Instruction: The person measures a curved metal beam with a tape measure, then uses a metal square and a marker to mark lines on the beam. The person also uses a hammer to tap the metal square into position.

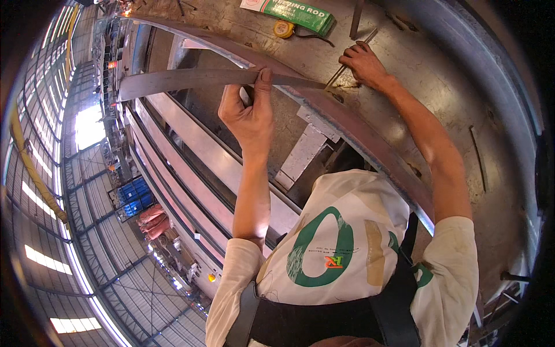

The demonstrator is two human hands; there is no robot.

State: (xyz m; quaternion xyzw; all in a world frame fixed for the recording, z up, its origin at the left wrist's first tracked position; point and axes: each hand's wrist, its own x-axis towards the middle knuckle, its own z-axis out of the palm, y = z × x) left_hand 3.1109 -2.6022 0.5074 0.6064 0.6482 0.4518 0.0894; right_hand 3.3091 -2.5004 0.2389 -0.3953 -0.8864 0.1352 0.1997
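My left hand is closed on a long flat metal strip, thumb on top, fingers curled beneath. The strip reaches out to the left past the table edge, and its right end meets the metal table. My right hand lies on the table, its fingers closed over a thin straight metal piece, which looks like a rod or narrow rule. The lower end of this piece sits at the strip's right end, set at an angle to it. Part of it is hidden under my fingers.
A yellow tape measure and a green and white welding rod box lie on the table's far side. A dark thin rod rests to the right. Long metal beams stretch out left; blue bins stand farther off.
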